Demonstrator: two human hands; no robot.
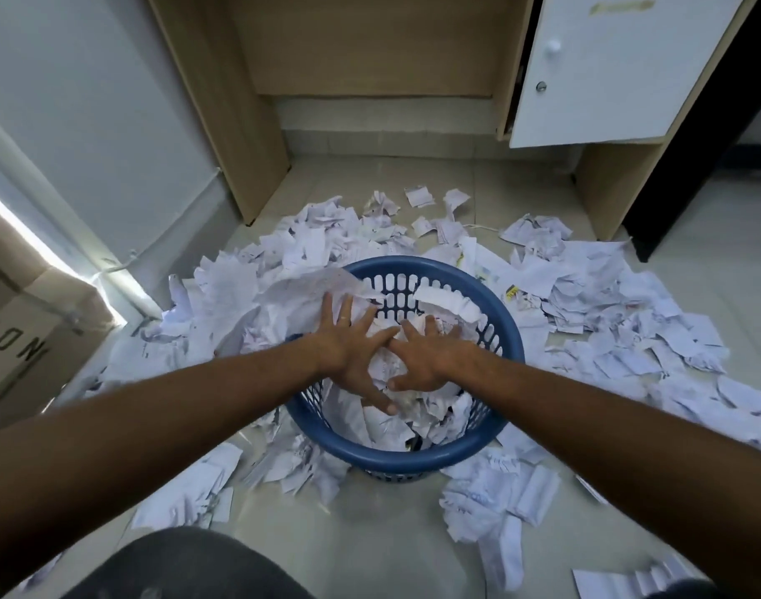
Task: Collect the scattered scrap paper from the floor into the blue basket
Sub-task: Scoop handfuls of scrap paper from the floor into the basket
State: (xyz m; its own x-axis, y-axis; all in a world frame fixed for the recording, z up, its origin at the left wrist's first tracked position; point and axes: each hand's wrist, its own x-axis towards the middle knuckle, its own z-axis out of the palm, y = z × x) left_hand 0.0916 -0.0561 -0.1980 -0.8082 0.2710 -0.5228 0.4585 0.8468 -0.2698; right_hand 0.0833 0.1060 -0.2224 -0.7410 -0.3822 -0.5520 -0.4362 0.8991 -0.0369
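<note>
A round blue basket (417, 458) with a slotted wall stands on the tiled floor at the centre. Crumpled white scrap paper (387, 425) fills it. My left hand (348, 348) and my right hand (430, 354) lie side by side over the basket with fingers spread and straight, pressing down on the paper inside. A ring shows on my left hand. A larger sheet (309, 291) hangs over the basket's far left rim. More torn scrap paper (620, 322) lies scattered on the floor all round the basket.
A wooden desk (223, 105) with an open knee space stands behind, its white cabinet door (607, 67) at the right. A cardboard box (28, 330) sits at the left by the wall. My dark-clad knee (188, 564) is at the bottom.
</note>
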